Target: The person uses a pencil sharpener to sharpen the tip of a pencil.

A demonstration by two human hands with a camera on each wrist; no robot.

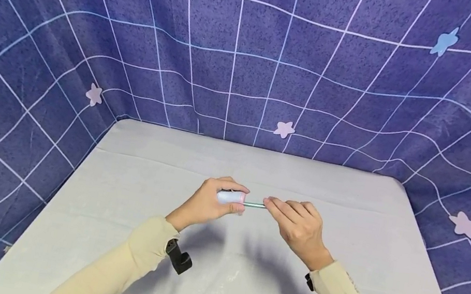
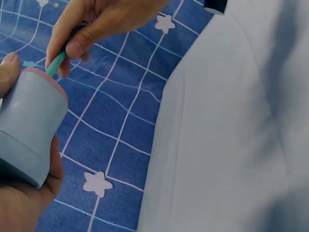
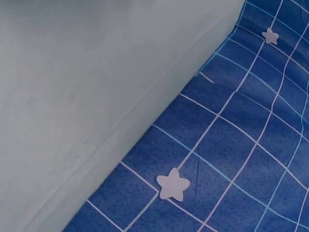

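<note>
My left hand (image 1: 205, 200) grips a light blue pencil sharpener (image 1: 228, 197) with a pink end, fingers and thumb curled round its body. In the left wrist view the sharpener (image 2: 35, 113) tilts upward, and its lower part is dark. A thin green pencil (image 1: 255, 205) runs into the pink end; whatever length lies inside is hidden. On the other side, my right hand (image 1: 297, 225) pinches the pencil between thumb and fingers. Both hands are held above the table. The right wrist view shows neither hand nor pencil.
A white cloth covers the table (image 1: 138, 266). Behind and beside it hangs a blue curtain (image 1: 252, 76) with a grid of lines and stars. Black wrist cameras (image 1: 179, 258) sit at both cuffs.
</note>
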